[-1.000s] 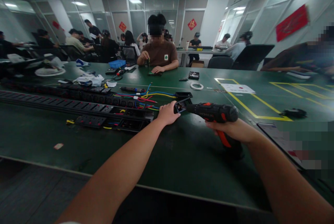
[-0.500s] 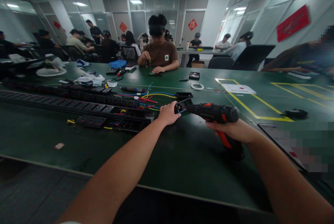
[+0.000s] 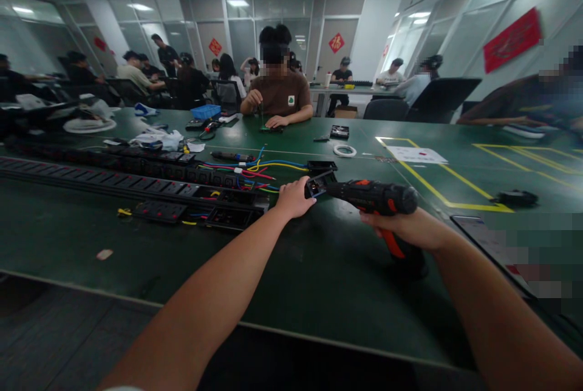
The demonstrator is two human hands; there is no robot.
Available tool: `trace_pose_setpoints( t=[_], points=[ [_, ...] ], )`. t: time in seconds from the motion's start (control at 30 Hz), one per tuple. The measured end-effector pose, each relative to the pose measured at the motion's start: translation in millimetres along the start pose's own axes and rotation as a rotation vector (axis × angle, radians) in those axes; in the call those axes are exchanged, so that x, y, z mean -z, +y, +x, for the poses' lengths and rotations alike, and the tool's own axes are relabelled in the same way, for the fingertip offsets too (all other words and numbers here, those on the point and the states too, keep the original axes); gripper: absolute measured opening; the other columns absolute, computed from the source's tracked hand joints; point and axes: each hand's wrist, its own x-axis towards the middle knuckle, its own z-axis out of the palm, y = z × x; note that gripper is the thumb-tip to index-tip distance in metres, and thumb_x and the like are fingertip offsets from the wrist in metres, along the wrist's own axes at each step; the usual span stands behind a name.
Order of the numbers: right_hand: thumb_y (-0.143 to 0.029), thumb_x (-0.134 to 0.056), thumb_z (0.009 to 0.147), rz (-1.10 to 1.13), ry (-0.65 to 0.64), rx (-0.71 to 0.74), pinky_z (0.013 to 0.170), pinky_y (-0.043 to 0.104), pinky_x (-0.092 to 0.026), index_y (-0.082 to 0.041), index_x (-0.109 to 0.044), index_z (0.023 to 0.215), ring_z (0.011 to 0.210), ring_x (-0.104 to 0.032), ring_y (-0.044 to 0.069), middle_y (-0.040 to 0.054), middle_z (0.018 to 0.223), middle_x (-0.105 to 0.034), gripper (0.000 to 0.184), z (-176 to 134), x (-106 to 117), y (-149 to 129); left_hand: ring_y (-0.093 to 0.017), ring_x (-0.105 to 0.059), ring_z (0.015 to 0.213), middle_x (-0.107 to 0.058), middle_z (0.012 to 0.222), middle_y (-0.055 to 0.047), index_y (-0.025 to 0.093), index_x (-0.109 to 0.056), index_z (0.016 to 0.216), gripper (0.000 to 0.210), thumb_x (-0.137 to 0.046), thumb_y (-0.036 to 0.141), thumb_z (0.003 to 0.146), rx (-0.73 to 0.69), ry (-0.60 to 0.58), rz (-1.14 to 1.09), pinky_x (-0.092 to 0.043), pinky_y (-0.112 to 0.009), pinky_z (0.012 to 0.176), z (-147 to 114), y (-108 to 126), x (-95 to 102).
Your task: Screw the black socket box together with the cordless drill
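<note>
My left hand (image 3: 295,198) is closed around a small black plastic housing (image 3: 321,183), tilted up off the table, with metal parts showing inside it. In my right hand (image 3: 405,227) is a black and orange cordless drill (image 3: 373,195), gripped by its handle. The drill's nose points left into the housing's opening; whether the bit touches a screw is too small to tell. Just behind the housing lies another black box-like part (image 3: 321,166). Blue, yellow and red wires (image 3: 268,166) spread out left of it.
Long black power strips (image 3: 136,180) run along the left of the green table (image 3: 291,294). Across the table sits a person in a brown shirt (image 3: 282,96). A white tape roll (image 3: 345,150), a paper sheet (image 3: 416,155) and a tablet-like screen (image 3: 487,251) lie about.
Almost nothing differs. Both hands, the drill and the housing stay in practically the same place.
</note>
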Motion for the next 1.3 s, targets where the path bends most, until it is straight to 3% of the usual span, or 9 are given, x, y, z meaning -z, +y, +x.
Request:
trace_pose_setpoints(
  t=[0.77,1.1,1.3],
  points=[
    [-0.06,-0.083,0.071,0.014,0.01,-0.002,0.057,0.033,-0.048,-0.02,-0.071,0.093,0.061,-0.059,0.02,0.0001,0.064,-0.064,0.047,-0.6,-0.7,-1.4,-0.032,-0.061,0.131,-0.067,0.14,-0.011,0.027,-0.045,0.149,0.067,-0.07,0.044,0.09,0.01,-0.004,-0.008,-0.042,-0.047,0.113,0.7,-0.7,-1.2],
    [-0.054,-0.087,0.071,0.084,0.019,0.032,0.059,0.033,-0.05,-0.023,-0.072,0.097,0.063,-0.062,0.02,0.0008,0.075,-0.068,0.043,0.5,0.4,-0.4,-0.033,-0.062,0.129,-0.068,0.138,-0.011,0.026,-0.047,0.146,0.064,-0.071,0.043,0.089,-0.001,0.005,-0.016,-0.043,-0.046,0.111,-1.6,0.3,1.7],
    [-0.056,-0.086,0.069,0.058,0.026,-0.016,0.058,0.033,-0.05,-0.022,-0.072,0.094,0.062,-0.062,0.021,0.0008,0.066,-0.067,0.045,-0.5,0.2,-4.1,-0.032,-0.062,0.129,-0.068,0.137,-0.01,0.027,-0.046,0.146,0.063,-0.071,0.044,0.09,-0.001,-0.002,-0.018,-0.043,-0.046,0.111,-3.0,1.4,3.9]
  ],
)
